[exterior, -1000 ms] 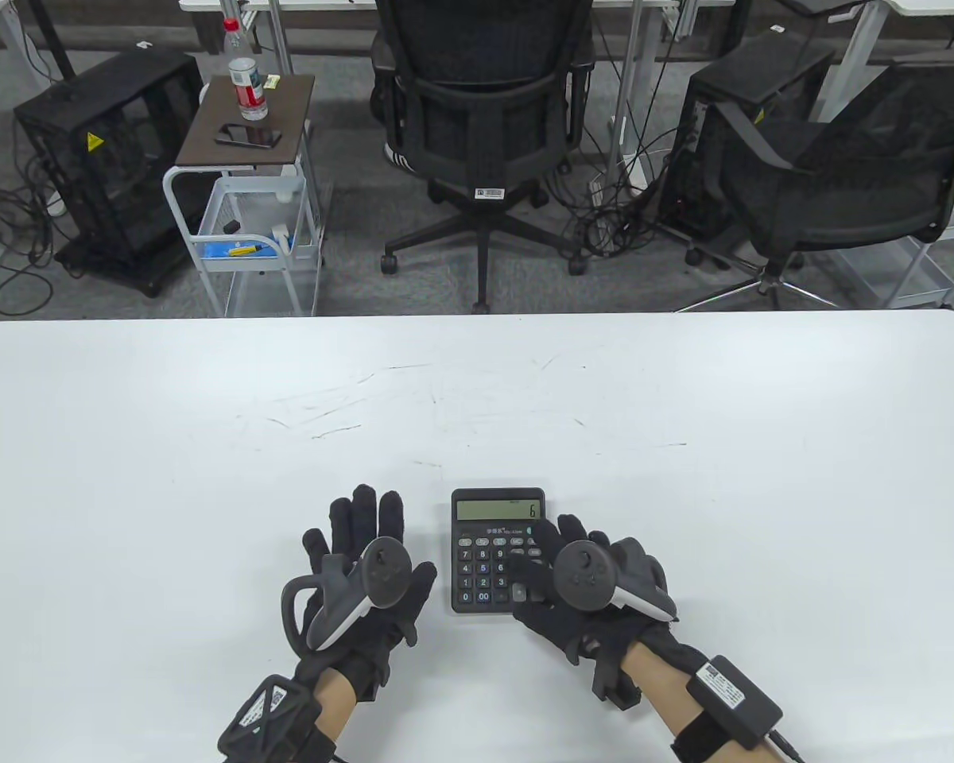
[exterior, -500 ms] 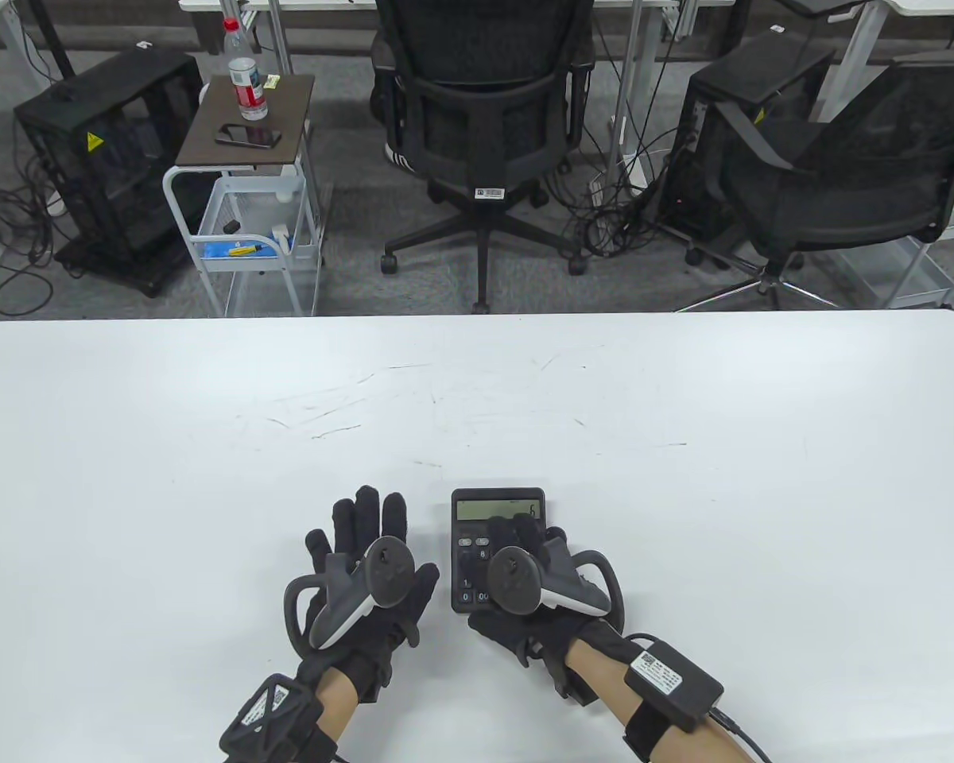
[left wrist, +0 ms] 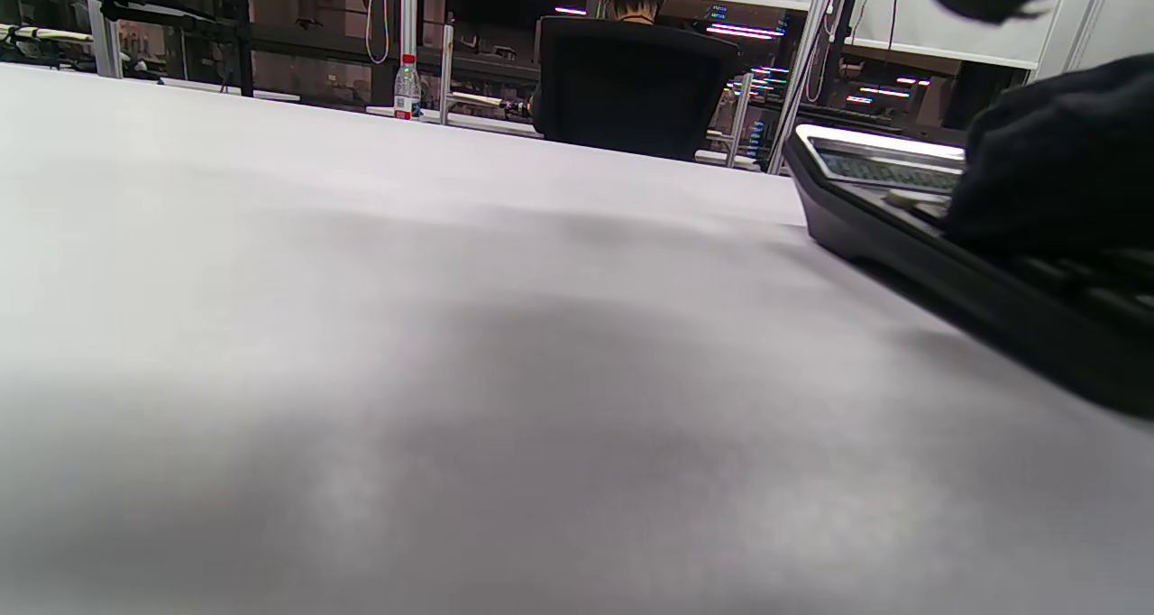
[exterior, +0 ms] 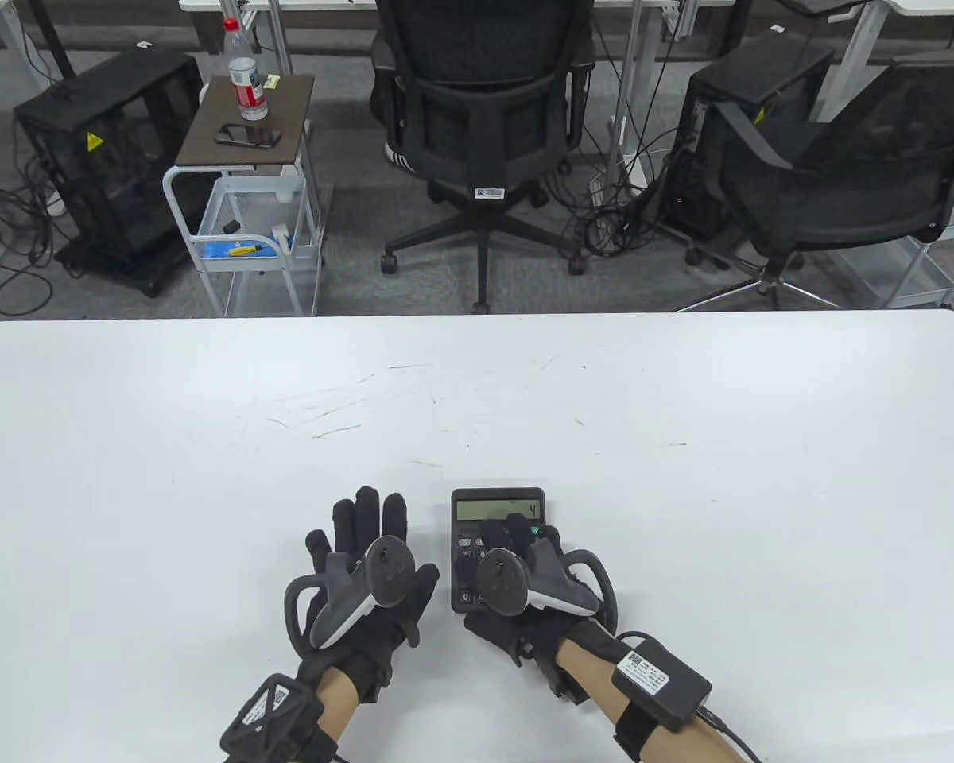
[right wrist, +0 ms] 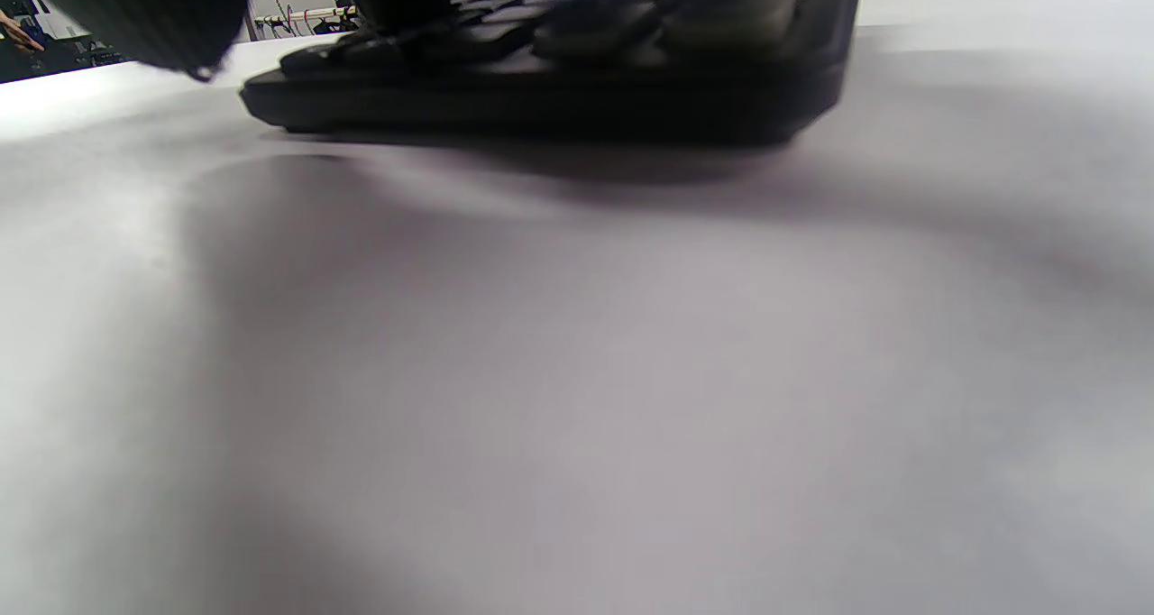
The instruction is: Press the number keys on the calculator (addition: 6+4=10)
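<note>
Calculator point(exterior: 497, 509), low centre of the frame on the white counter point(exterior: 477, 397) with its long axis running away from the person, reads 4 and lies under the right hand point(exterior: 517, 588), fingers apparently spread over keys, gripping nothing; left hand point(exterior: 366, 580) rests flat beside it.

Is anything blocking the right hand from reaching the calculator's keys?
Nothing visible does. The right hand already lies over the calculator keypad, whose display reads 4. The left hand rests apart on the table.
</note>
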The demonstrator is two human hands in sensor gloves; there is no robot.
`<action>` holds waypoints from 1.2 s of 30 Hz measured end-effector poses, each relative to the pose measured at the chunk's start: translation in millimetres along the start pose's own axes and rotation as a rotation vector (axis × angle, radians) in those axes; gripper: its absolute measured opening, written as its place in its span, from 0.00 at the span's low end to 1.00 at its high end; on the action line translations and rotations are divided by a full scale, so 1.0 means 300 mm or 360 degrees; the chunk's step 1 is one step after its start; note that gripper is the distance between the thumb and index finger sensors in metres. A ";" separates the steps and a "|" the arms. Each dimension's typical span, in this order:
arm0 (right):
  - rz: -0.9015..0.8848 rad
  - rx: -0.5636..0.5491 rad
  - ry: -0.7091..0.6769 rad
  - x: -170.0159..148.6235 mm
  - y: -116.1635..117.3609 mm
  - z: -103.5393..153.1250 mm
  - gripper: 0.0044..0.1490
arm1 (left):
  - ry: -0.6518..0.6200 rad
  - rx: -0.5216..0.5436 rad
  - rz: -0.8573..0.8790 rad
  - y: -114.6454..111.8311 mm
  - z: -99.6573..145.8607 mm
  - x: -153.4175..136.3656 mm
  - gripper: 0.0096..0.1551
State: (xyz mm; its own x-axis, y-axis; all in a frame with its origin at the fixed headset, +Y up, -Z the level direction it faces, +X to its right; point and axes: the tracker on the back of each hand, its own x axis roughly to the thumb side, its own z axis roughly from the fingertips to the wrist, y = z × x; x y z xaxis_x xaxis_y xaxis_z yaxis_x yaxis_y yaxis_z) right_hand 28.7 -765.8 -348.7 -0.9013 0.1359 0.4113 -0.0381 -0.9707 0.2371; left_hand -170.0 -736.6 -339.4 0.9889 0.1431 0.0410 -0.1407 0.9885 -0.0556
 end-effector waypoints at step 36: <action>-0.0208 -0.0023 -0.0029 -0.259 -0.006 0.195 0.42 | -0.0005 -0.0022 -0.0024 -0.006 0.001 0.014 0.55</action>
State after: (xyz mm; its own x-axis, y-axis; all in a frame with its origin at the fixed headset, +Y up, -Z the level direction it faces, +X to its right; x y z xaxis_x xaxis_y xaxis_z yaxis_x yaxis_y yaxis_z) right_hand 124.0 -763.0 -329.7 -0.8803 0.2647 0.3936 -0.1609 -0.9472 0.2772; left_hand -165.6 -738.0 -338.8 0.9907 0.1282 0.0449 -0.1249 0.9898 -0.0686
